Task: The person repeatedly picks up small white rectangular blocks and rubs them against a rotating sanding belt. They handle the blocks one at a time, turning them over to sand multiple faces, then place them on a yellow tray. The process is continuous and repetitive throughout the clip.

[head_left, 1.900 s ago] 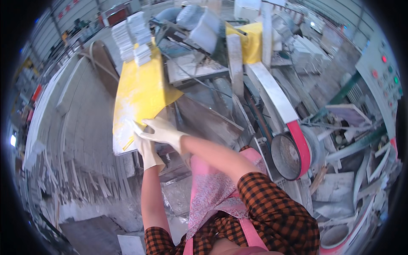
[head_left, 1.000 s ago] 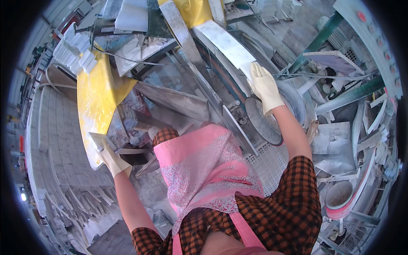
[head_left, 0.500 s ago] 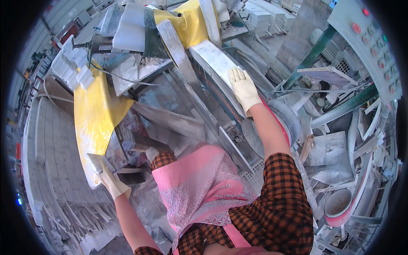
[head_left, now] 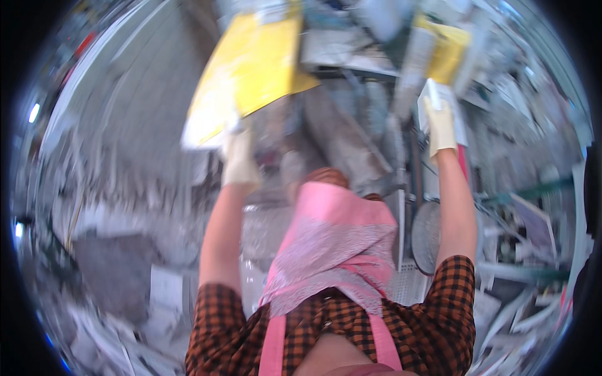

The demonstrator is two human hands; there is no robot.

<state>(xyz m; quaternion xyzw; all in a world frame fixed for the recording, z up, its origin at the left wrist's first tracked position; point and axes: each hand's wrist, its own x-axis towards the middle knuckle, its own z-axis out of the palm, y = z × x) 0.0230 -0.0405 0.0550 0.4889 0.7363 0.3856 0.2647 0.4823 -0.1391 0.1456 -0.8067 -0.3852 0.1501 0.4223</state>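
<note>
Gloved left hand [head_left: 240, 160] closing on the big yellow sheet's [head_left: 251, 69] lower corner — gloved right hand [head_left: 441, 124] flat against the long white panel [head_left: 439, 100]. Keeping both steady; grip too blurred to confirm.

Yellow sheet [head_left: 251, 69] – large, tilted (badly blurred) – lies upper left; a white slab [head_left: 443, 100] stands upright, upper right.
</note>
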